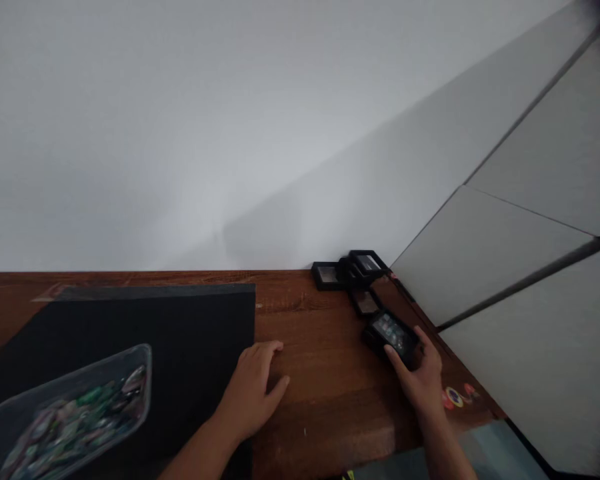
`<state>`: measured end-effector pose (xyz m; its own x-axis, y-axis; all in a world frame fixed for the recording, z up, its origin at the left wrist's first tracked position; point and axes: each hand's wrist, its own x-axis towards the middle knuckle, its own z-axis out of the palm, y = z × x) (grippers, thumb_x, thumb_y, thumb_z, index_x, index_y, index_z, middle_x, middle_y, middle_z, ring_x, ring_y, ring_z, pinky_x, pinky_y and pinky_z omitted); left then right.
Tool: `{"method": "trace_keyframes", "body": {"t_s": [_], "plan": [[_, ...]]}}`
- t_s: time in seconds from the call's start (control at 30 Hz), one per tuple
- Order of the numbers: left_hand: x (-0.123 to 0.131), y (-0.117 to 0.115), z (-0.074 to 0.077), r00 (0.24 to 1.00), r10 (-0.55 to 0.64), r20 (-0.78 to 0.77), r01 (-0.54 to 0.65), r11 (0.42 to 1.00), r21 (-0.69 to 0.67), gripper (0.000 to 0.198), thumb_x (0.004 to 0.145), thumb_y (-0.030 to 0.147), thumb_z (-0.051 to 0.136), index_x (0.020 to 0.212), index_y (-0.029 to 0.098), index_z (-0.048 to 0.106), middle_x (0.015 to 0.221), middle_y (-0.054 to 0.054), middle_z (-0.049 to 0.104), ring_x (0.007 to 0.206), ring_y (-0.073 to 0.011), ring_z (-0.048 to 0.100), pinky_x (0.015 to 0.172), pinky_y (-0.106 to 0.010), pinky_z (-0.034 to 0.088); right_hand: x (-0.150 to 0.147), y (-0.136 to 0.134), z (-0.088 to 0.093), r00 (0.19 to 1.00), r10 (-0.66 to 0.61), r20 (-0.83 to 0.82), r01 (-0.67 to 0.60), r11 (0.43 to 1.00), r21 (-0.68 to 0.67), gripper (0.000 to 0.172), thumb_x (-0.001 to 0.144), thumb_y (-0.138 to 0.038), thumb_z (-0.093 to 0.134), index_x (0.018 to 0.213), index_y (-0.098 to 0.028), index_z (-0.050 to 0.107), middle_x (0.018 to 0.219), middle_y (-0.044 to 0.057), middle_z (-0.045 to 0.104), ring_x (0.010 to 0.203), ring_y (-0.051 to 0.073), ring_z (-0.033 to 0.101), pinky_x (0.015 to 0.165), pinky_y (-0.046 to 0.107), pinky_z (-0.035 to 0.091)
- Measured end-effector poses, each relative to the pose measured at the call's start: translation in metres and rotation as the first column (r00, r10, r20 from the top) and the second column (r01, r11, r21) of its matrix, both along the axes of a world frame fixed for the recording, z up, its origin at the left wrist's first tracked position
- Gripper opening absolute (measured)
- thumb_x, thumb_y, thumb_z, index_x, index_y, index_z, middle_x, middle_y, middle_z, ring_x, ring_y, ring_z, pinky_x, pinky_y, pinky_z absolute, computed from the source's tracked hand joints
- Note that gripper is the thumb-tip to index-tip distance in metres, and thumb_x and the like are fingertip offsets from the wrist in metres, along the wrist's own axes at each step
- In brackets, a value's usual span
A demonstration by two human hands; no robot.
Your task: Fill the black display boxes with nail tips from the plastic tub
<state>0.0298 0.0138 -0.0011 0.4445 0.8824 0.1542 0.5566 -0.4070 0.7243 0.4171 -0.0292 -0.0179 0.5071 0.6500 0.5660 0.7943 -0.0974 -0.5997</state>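
My right hand (425, 377) grips a black box with a clear window (393, 333), thumb on the near side and fingers on the far right side. Small pale greenish pieces show through the window. My left hand (255, 387) is held over the right edge of the black mat (200, 340), thumb and fingers apart, with nothing in it. Beyond the held box lie several similar black boxes: one with a clear window (367, 302) just behind it, another (327, 274) by the wall, and a stacked one (368, 262) at the back corner.
A clear plastic tub (147, 393) with many shiny green, pink and dark pieces stands on the mat at left. The brown wooden table (305, 373) meets a white wall (180, 133) behind and pale panels (510, 267) at right. Colourful stickers (454, 397) mark its right edge.
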Motion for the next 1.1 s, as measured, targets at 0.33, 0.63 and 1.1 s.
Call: {"method": "trace_keyframes", "body": {"t_s": [0.33, 0.63, 1.1], "plan": [[-0.001, 0.001, -0.006, 1.0, 0.009, 0.03, -0.009, 1.0, 0.007, 0.045, 0.09, 0.024, 0.063, 0.134, 0.022, 0.055, 0.132, -0.013, 0.066, 0.124, -0.031, 0.061, 0.11, -0.058, 0.047, 0.004, -0.002, -0.002, 0.988, -0.118, 0.099, 0.106, 0.988, 0.116, 0.106, 0.079, -0.084, 0.059, 0.147, -0.004, 0.048, 0.156, 0.033, 0.042, 0.147, 0.049, 0.038, 0.118, 0.07, 0.027], [0.0, 0.001, 0.0, 0.998, -0.002, 0.056, 0.003, 1.0, -0.024, 0.046, 0.088, 0.023, 0.064, 0.133, 0.019, 0.056, 0.132, -0.015, 0.066, 0.125, -0.0323, 0.061, 0.111, -0.06, 0.045, 0.001, -0.005, -0.002, 0.985, -0.146, 0.092, 0.132, 0.982, 0.138, 0.103, 0.085, -0.083, 0.051, 0.149, -0.003, 0.044, 0.16, 0.033, 0.036, 0.151, 0.048, 0.032, 0.121, 0.068, 0.023], [-0.015, -0.034, 0.071, 0.978, 0.019, 0.209, -0.003, 0.997, -0.073, 0.05, 0.093, 0.032, 0.064, 0.14, 0.029, 0.048, 0.138, -0.009, 0.063, 0.13, -0.0258, 0.059, 0.116, -0.052, 0.046, -0.004, -0.002, 0.011, 0.982, -0.131, 0.133, 0.124, 0.99, 0.06, 0.107, 0.087, -0.087, 0.037, 0.144, 0.001, 0.055, 0.154, 0.035, 0.045, 0.148, 0.049, 0.038, 0.121, 0.069, 0.023]]}}
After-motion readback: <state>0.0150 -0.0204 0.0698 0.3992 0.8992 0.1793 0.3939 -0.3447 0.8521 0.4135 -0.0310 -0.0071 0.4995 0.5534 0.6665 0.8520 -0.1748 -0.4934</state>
